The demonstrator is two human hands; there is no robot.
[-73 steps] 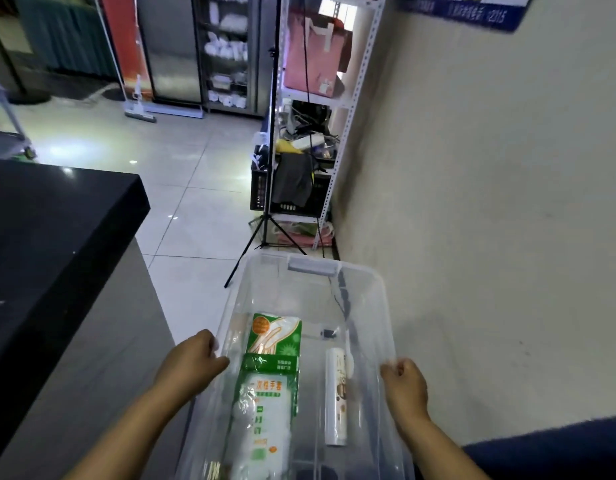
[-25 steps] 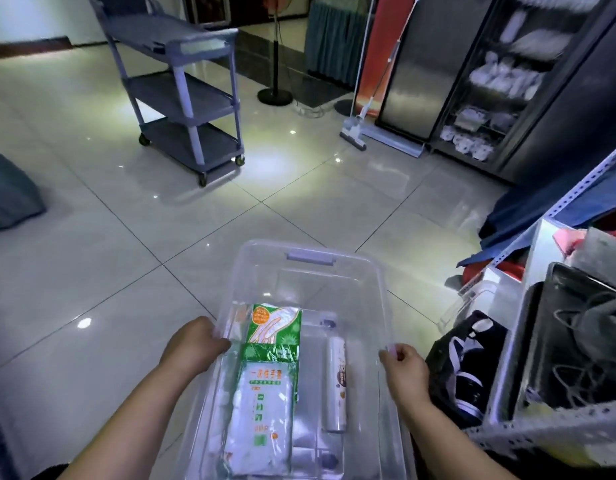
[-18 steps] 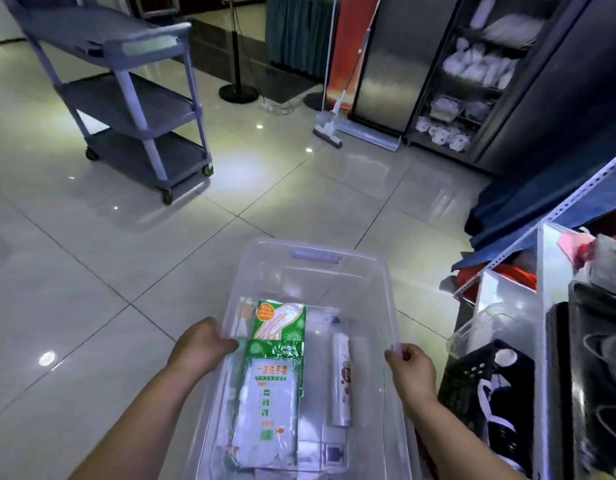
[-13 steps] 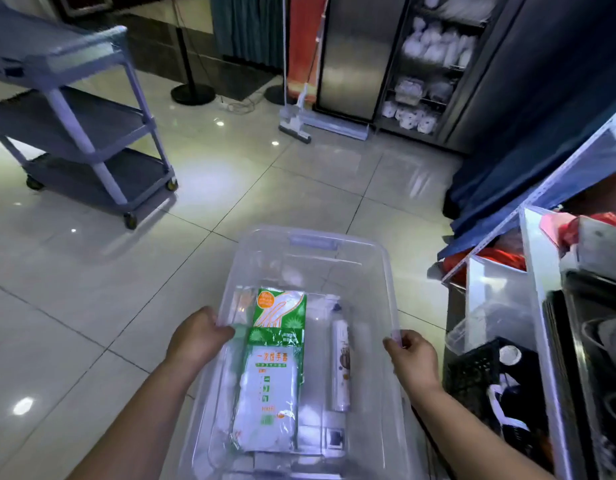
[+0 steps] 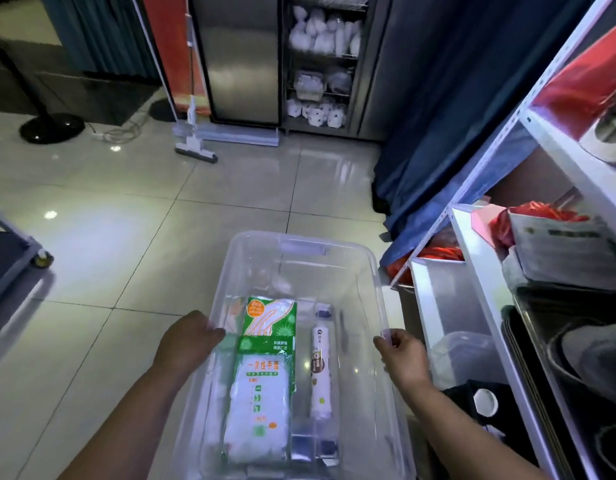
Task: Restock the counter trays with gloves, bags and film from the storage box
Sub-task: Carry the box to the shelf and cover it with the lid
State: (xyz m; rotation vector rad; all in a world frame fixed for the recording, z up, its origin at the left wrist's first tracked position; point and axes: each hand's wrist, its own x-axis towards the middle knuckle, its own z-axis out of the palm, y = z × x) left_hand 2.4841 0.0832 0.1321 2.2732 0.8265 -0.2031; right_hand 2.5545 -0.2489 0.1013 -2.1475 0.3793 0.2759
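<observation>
Along its long rims, your left hand point(image 5: 188, 344) and right hand point(image 5: 401, 355) grip the storage box point(image 5: 299, 237), which points away from you. Your glove pack point(image 5: 261, 375) lies left, film roll point(image 5: 321, 368) right.

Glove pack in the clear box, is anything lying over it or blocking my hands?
Nothing visible. The storage box has no lid on, and the glove pack lies uncovered, a roll beside it. The left hand and right hand grip the box's rims.
</observation>
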